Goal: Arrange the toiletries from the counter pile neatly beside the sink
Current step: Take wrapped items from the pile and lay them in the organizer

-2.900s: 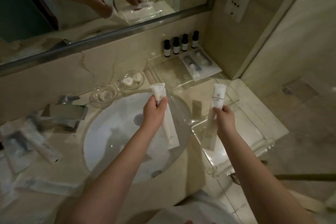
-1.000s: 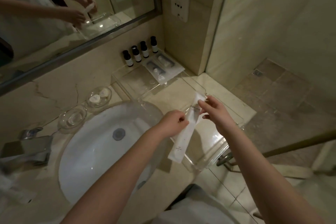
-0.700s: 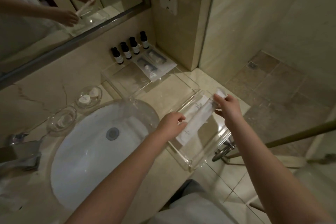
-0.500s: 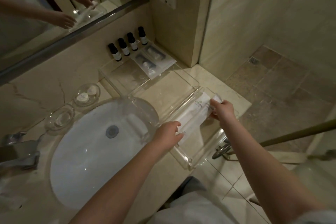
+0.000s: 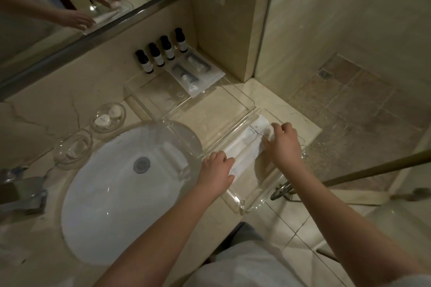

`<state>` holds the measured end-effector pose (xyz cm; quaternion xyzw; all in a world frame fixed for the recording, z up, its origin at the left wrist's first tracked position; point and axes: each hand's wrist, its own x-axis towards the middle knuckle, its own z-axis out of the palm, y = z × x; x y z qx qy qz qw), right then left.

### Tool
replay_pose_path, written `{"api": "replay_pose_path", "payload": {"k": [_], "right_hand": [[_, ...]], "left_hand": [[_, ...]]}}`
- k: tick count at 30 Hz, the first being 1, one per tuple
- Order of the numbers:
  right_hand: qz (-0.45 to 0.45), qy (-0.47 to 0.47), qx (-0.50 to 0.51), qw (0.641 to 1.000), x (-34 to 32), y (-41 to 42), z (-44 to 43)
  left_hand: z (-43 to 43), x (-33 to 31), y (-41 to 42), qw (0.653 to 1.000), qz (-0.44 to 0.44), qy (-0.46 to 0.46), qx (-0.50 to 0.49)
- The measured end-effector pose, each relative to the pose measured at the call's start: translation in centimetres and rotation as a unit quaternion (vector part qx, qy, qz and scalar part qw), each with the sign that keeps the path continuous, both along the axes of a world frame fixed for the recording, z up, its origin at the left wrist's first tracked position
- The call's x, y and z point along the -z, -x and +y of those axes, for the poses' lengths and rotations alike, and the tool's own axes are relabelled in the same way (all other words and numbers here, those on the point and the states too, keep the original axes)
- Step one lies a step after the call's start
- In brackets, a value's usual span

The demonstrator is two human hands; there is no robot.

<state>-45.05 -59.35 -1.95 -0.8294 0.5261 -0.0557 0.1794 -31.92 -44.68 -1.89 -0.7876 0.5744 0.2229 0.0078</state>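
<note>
A: Though both tubes lie side by side in the tray right of the sink, how much of them shows?

B: Little of the right one. The right hand covers it, fingers curled round the tubes' far half, thumb alongside. The left hand hides their near ends. Its fingers bend down onto them, but I cannot tell grip from mere press. The print is too small to read.

A: And earlier?

B: Each hand held one tube upright over the sink. A second ago they were held together above the tray; now they are down in it.
</note>
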Motion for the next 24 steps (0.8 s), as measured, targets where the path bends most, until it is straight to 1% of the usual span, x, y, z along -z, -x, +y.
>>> {"api": "replay_pose_path", "payload": {"k": [3,7,14,21,24], "right_hand": [[0.027,-0.026,-0.041,0.998,0.6,0.4,0.4],[0.035,-0.040,-0.053,0.997,1.0,0.4,0.4],[0.099,-0.006,-0.069,0.993,0.9,-0.3,0.3],[0.119,-0.007,-0.081,0.990,0.3,-0.3,0.6],[0.102,0.006,-0.077,0.992,-0.5,-0.7,1.1]], "left_hand": [[0.4,0.6,0.1,1.000,0.005,0.010,0.013],[0.5,1.2,0.2,1.000,-0.005,-0.008,0.019],[0.3,1.6,0.4,1.000,-0.030,-0.001,-0.006],[0.2,1.2,0.4,0.999,-0.040,-0.006,-0.011],[0.5,0.5,0.2,1.000,-0.023,0.004,-0.016]]}}
